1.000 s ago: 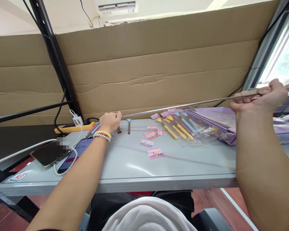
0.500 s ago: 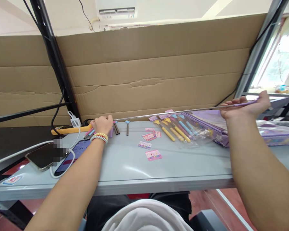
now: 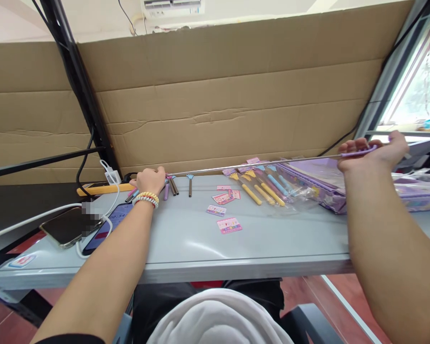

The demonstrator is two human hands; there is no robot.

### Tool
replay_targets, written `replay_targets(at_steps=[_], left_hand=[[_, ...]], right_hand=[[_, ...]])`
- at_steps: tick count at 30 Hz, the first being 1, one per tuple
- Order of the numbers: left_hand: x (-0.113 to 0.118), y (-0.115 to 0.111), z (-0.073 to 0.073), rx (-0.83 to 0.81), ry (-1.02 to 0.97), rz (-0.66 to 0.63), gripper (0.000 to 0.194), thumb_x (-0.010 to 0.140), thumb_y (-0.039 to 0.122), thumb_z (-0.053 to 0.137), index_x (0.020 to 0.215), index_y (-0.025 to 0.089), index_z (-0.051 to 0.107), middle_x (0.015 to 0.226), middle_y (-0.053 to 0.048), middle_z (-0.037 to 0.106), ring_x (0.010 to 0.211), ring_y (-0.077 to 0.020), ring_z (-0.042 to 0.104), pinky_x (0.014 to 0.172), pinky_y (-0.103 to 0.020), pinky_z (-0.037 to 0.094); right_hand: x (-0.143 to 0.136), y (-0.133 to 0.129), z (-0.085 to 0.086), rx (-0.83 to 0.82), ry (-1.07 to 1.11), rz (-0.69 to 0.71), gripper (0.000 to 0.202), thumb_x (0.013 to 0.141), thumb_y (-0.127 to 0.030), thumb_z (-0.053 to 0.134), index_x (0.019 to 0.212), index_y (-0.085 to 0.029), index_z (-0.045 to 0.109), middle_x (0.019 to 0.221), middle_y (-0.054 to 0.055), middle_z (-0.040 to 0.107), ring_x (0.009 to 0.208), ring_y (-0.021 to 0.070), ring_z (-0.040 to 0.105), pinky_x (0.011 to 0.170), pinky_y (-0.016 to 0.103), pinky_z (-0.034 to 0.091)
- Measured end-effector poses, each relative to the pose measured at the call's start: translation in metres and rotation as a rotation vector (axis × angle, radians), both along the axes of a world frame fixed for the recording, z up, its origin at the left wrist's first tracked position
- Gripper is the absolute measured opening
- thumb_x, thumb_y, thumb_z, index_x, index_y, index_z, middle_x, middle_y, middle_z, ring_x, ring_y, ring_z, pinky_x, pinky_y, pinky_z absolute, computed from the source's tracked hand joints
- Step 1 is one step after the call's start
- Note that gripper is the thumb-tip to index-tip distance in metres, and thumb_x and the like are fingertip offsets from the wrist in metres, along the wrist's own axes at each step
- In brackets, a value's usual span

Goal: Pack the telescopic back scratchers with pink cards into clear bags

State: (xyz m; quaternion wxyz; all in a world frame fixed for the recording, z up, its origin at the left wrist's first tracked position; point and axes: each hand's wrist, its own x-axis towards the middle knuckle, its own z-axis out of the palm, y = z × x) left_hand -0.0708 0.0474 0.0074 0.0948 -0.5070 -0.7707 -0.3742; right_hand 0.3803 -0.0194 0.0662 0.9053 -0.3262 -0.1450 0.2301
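Note:
A telescopic back scratcher (image 3: 254,166) is stretched out above the far side of the table, its thin metal rod spanning both hands. My left hand (image 3: 149,180) is closed on its left end, where a bit of pink shows. My right hand (image 3: 374,150), palm turned up, has its fingers curled on the purple handle (image 3: 358,152). Beside my left hand lie a short blue-clawed metal rod (image 3: 190,186), a few brown rods (image 3: 174,186) and a purple handle piece (image 3: 166,192). Yellow back scratchers (image 3: 251,194) and blue ones (image 3: 277,185) lie in clear wrappers right of centre.
Several small pink cards (image 3: 230,225) are scattered mid-table. On the left are a phone with a lit screen (image 3: 116,217), a dark phone (image 3: 66,225), and a white cable (image 3: 53,212). A purple case (image 3: 333,199) lies at right. A cardboard panel (image 3: 236,86) stands behind the table.
My right hand has moved slightly right and the rod now looks a little longer. My left hand stays about where it was. The view has tilted down slightly.

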Motion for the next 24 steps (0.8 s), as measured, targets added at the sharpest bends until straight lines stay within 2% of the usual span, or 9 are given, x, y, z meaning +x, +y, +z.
replay_targets(at_steps=[3,6,9,11,12,14,16,19,24], left_hand=[[-0.002,0.0,0.003,-0.014,0.02,0.021,0.045,0.077,0.039,0.032,0.071,0.013,0.069,0.083,-0.02,0.067,0.088,-0.0347,0.056,0.085,-0.048,0.03],[0.003,-0.002,0.008,-0.071,0.036,0.021,0.049,0.078,0.04,0.031,0.078,0.009,0.069,0.09,-0.024,0.066,0.09,-0.0358,0.057,0.087,-0.05,0.029],[0.024,-0.011,0.014,-0.111,0.037,-0.056,0.057,0.082,0.044,0.026,0.083,0.008,0.069,0.096,-0.025,0.065,0.094,-0.0372,0.057,0.088,-0.053,0.028],[0.043,-0.02,0.016,-0.132,0.053,-0.152,0.069,0.084,0.054,0.016,0.084,0.009,0.069,0.096,-0.025,0.066,0.097,-0.0387,0.056,0.09,-0.057,0.025],[0.052,-0.025,0.017,-0.153,0.075,-0.208,0.075,0.083,0.058,0.012,0.084,0.01,0.069,0.094,-0.024,0.066,0.097,-0.0388,0.056,0.09,-0.057,0.024],[0.063,-0.034,0.016,-0.19,0.123,-0.278,0.085,0.081,0.064,0.004,0.081,0.01,0.07,0.093,-0.024,0.066,0.098,-0.0389,0.056,0.091,-0.057,0.025],[0.066,-0.039,0.014,-0.233,0.157,-0.315,0.089,0.08,0.066,0.001,0.08,0.01,0.07,0.092,-0.024,0.066,0.096,-0.0379,0.057,0.087,-0.052,0.032],[0.062,-0.041,0.009,-0.283,0.173,-0.338,0.091,0.079,0.068,-0.001,0.079,0.011,0.07,0.089,-0.023,0.067,0.09,-0.036,0.06,0.074,-0.043,0.041],[0.073,-0.047,0.003,-0.234,0.272,-0.362,0.091,0.078,0.069,-0.001,0.076,0.012,0.07,0.078,-0.02,0.067,0.082,-0.0352,0.062,0.066,-0.041,0.041]], right_hand=[[-0.001,0.001,0.003,-0.003,0.07,-0.032,0.036,0.087,-0.028,0.027,0.052,-0.018,0.024,0.058,-0.004,0.036,0.048,0.0055,0.045,0.048,0.025,0.032],[-0.01,0.004,0.008,-0.047,0.107,-0.12,0.034,0.085,-0.022,0.029,0.052,-0.019,0.023,0.05,-0.006,0.032,0.041,0.0051,0.04,0.048,0.026,0.035],[-0.046,0.012,0.004,-0.04,0.031,-0.074,0.032,0.087,-0.023,0.029,0.055,-0.02,0.029,0.048,-0.007,0.033,0.037,0.0063,0.04,0.046,0.025,0.039],[-0.087,0.018,-0.008,-0.02,-0.155,0.092,0.029,0.09,-0.029,0.028,0.063,-0.021,0.035,0.051,-0.005,0.04,0.04,0.0096,0.049,0.044,0.025,0.041],[-0.109,0.021,-0.018,-0.008,-0.301,0.203,0.025,0.089,-0.035,0.034,0.069,-0.022,0.036,0.057,-0.004,0.048,0.042,0.0106,0.052,0.041,0.025,0.041],[-0.148,0.025,-0.039,-0.038,-0.593,0.479,0.033,0.08,-0.052,0.049,0.075,-0.022,0.035,0.069,-0.003,0.054,0.045,0.0108,0.055,0.04,0.024,0.043],[-0.172,0.028,-0.057,-0.034,-0.812,0.606,0.043,0.073,-0.059,0.056,0.081,-0.024,0.033,0.08,-0.003,0.055,0.052,0.011,0.059,0.041,0.023,0.045],[-0.175,0.033,-0.073,-0.084,-0.996,0.618,0.045,0.072,-0.06,0.056,0.083,-0.024,0.032,0.076,-0.004,0.055,0.055,0.0127,0.061,0.042,0.022,0.045],[-0.166,0.031,-0.085,-0.223,-1.29,0.528,0.034,0.08,-0.054,0.049,0.081,-0.024,0.032,0.053,-0.007,0.049,0.043,0.0125,0.051,0.044,0.025,0.038]])
